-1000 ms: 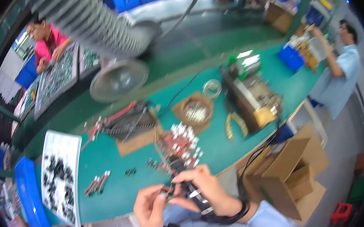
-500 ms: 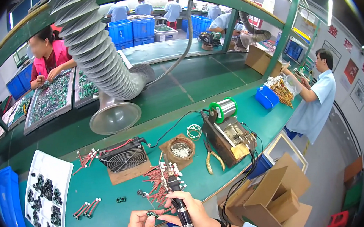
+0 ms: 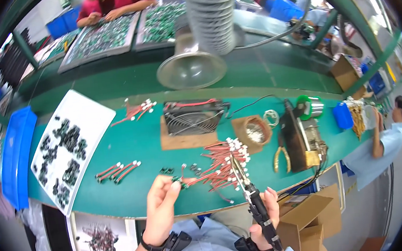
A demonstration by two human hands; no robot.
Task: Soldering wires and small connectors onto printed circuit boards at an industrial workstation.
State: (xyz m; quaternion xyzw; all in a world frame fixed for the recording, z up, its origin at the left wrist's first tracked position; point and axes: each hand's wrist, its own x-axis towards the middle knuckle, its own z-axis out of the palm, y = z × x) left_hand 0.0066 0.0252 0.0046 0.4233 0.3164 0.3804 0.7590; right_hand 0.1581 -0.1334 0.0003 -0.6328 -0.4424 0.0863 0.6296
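Between my left hand's [image 3: 159, 201] thumb and fingers is a small green circuit board [image 3: 179, 179], with a red wire standing up from it. My right hand [image 3: 268, 208] grips a black soldering iron [image 3: 254, 199], its metal front end pointing up and away over the table. Beyond that tip spreads a pile of red wire leads with white connectors [image 3: 219, 164]. Small dark green boards [image 3: 166, 170] lie just past my left fingers. Farther left rest several boards with red leads attached [image 3: 118, 172]. A white tray [image 3: 92, 111] holds many small dark boards.
A small fan [image 3: 193, 119] stands on brown card. Right of it are a round tip-cleaning pot [image 3: 255, 132], a solder spool [image 3: 310, 106], pliers [image 3: 281, 159] and a soldering station [image 3: 298, 138]. An extraction funnel [image 3: 191, 71] hangs above. Co-workers are across the bench and at right.
My right hand has drawn the soldering iron away to the right from the board in my left hand. The view has tilted downward and turned left.
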